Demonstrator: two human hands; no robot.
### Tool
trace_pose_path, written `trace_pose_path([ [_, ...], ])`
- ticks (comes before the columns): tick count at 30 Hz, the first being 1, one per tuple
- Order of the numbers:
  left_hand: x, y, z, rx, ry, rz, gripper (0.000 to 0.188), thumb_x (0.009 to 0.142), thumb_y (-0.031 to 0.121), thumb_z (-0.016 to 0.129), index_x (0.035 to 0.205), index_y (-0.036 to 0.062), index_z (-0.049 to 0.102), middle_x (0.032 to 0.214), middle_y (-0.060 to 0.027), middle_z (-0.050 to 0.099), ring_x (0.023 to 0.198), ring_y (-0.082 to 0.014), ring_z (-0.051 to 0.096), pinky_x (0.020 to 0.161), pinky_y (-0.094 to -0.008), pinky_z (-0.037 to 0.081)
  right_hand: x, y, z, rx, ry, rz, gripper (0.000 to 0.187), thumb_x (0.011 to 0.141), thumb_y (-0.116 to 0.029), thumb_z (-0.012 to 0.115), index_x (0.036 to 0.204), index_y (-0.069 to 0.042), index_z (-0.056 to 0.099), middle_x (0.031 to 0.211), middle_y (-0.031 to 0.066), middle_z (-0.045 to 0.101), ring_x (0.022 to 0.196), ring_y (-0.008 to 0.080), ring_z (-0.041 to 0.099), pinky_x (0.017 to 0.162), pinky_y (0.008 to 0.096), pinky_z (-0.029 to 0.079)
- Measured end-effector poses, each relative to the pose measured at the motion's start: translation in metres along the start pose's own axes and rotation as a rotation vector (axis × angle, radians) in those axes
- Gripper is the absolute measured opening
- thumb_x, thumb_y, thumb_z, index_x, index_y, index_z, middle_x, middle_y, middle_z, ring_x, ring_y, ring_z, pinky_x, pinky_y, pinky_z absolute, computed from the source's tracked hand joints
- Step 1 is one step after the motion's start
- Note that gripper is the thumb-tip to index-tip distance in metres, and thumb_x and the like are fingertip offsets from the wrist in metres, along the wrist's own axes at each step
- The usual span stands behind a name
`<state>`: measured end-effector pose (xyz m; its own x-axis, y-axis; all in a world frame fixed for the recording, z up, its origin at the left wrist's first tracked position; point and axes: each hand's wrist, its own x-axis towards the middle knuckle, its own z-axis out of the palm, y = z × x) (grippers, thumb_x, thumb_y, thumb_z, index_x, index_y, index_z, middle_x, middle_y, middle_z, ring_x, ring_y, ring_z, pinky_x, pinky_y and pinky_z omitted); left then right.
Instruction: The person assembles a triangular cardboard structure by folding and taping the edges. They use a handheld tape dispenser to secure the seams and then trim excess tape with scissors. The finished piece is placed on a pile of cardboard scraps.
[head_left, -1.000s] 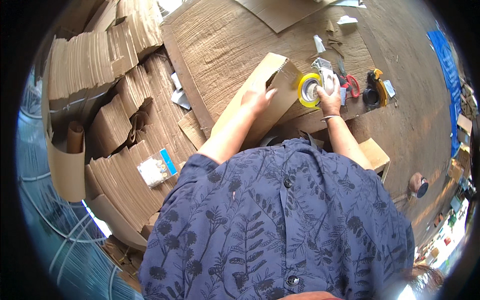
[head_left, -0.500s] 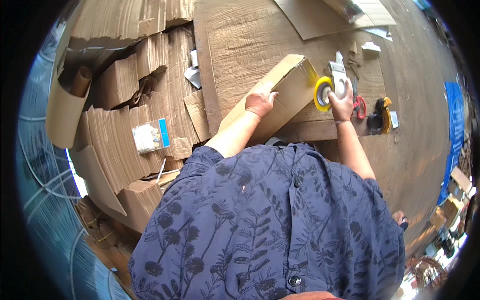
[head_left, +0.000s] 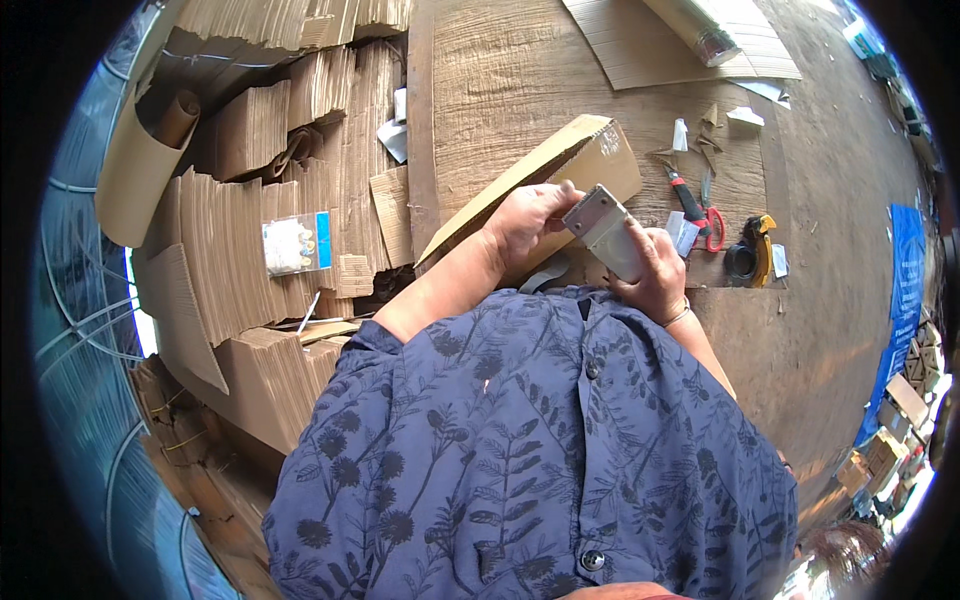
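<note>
Fingers of our right hand (head_left: pixel 657 272) wrap the tape dispenser (head_left: pixel 612 243), its metal end toward eleven o'clock; our left hand (head_left: pixel 522 224) curls its fingers close beside that end, and whether they pinch tape we cannot tell. Half a second ago the dispenser was by the far end of the carton (head_left: pixel 603 168), now at twelve o'clock; we've swung it inward, so work seems paused on the carton. Red-handled scissors (head_left: pixel 714 230) lie at two.

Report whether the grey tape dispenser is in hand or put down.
In hand: the right hand grips the grey tape dispenser. Whether the left hand touches it, I cannot tell.
</note>
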<state>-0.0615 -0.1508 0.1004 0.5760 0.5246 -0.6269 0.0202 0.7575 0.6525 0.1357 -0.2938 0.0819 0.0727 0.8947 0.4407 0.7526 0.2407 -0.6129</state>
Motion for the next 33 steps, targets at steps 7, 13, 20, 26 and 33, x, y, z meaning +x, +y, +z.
trace_pose_path([
  [7,0.002,-0.009,-0.013,0.027,0.039,0.158,0.014,0.093,0.012,0.066,0.099,0.0006,0.071,0.087,-0.0033,0.070,0.076,-0.0097,0.061,0.070,-0.0247,0.049,0.005,-0.020,-0.005,-0.077,-0.136,0.039,0.082,0.059,-0.014,0.080,0.137,-0.013,0.054,0.093,0.0097,0.059,0.078,0.0265,0.063,0.068,0.0356,0.055],
  [13,0.080,0.036,-0.083,0.284,0.256,0.439,0.009,0.090,0.005,0.065,0.088,0.0002,0.072,0.081,-0.0048,0.069,0.073,-0.0113,0.060,0.068,-0.0265,0.049,-0.013,-0.037,-0.026,-0.244,-0.165,0.253,0.090,0.059,-0.022,0.082,0.142,-0.026,0.049,0.087,0.0034,0.057,0.073,0.0213,0.062,0.061,0.0352,0.055],
  [20,0.144,0.039,-0.140,0.212,0.288,0.246,0.006,0.088,0.012,0.072,0.092,0.0065,0.072,0.080,-0.0016,0.069,0.066,-0.0079,0.056,0.061,-0.0244,0.046,-0.013,-0.049,-0.018,-0.336,-0.319,0.425,0.095,0.061,-0.023,0.080,0.147,-0.029,0.042,0.090,0.0054,0.057,0.079,0.0255,0.063,0.068,0.0393,0.055],
  [26,0.147,0.062,-0.150,0.231,0.233,0.127,0.013,0.084,0.020,0.079,0.090,0.0117,0.071,0.078,0.0029,0.067,0.062,-0.0053,0.051,0.058,-0.0225,0.042,0.014,-0.050,-0.001,-0.328,-0.304,0.469,0.082,0.064,-0.023,0.073,0.142,-0.024,0.048,0.099,0.0108,0.062,0.086,0.0316,0.065,0.073,0.0423,0.056],
  [33,0.170,0.067,-0.160,0.323,0.268,0.189,0.011,0.085,0.016,0.077,0.091,0.0092,0.071,0.077,0.0018,0.067,0.062,-0.0053,0.052,0.056,-0.0223,0.043,0.031,-0.038,0.011,-0.320,-0.292,0.461,0.083,0.064,-0.023,0.074,0.142,-0.024,0.048,0.098,0.0104,0.062,0.087,0.0308,0.065,0.075,0.0414,0.056],
])
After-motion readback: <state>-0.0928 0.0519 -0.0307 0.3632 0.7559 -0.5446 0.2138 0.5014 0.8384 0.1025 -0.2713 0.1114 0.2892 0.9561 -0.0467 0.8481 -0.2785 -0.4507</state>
